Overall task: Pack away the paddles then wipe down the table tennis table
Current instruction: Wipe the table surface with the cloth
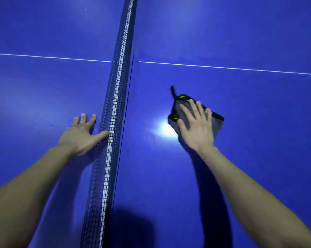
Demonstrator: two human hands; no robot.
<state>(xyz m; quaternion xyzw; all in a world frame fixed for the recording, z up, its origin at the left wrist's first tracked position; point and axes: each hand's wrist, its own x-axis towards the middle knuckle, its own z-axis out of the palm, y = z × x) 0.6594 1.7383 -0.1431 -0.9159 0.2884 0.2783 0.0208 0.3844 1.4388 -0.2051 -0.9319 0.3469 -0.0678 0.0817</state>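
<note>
Looked down, in the head view, on a blue desk point(240, 33), crossed near to far by a black net point(113, 108) with a white top band, and left to right by a thin white line point(222, 67). Rested the left hand point(81, 135) palm-down on the desk just left of the net, fingers spread and straight, thumb touching the mesh, gripping nothing. Pressed the right hand point(195, 126), fingers straight and slightly fanned, flat on a grey cloth point(177, 106) edged in black and yellow, lying on the desk right of the net, nearer than the white line. Caught a bright glare point(166, 129) just left of the cloth.
</note>
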